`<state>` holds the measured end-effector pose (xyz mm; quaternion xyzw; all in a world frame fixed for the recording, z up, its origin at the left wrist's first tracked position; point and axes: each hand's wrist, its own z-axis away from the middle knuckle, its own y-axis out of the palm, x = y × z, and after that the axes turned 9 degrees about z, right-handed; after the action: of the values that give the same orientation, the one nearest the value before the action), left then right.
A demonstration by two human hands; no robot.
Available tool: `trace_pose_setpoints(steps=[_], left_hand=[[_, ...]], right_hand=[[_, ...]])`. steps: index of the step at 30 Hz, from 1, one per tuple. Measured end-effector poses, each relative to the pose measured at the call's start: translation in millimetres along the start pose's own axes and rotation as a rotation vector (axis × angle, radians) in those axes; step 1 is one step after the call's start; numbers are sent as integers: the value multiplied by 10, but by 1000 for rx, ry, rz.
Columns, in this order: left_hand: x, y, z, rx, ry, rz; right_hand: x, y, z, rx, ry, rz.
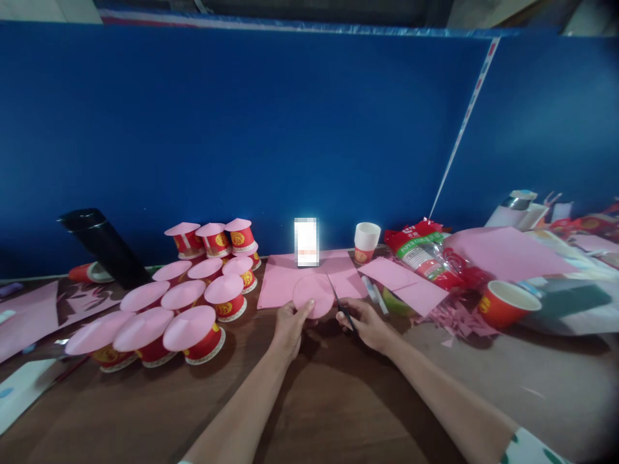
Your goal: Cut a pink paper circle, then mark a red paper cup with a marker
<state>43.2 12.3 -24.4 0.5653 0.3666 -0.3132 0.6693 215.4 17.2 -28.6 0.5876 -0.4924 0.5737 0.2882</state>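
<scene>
Between thumb and fingers, my left hand [291,325] holds a round pink paper disc [314,295] by its lower left edge. My right hand [365,324] grips dark scissors [344,310], whose blades point up and left beside the disc's right edge. Beyond both hands, pink paper sheets [278,277] lie flat on the brown table [329,399]. A lit, pixelated screen [306,242] stands upright at the back of these sheets.
Several red cups with pink cone tops [189,328] stand at the left, near a tilted black bottle [104,245]. A white-and-red cup [367,241], a red cup package [425,251], pink scraps [459,316] and an orange cup [505,306] are at the right.
</scene>
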Motion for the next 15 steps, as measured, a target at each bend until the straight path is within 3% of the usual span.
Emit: trace_pose_setpoints(steps=[15], left_hand=[[0, 3, -3, -3, 1, -7]], right_hand=[[-39, 2, -6, -23, -4, 10]])
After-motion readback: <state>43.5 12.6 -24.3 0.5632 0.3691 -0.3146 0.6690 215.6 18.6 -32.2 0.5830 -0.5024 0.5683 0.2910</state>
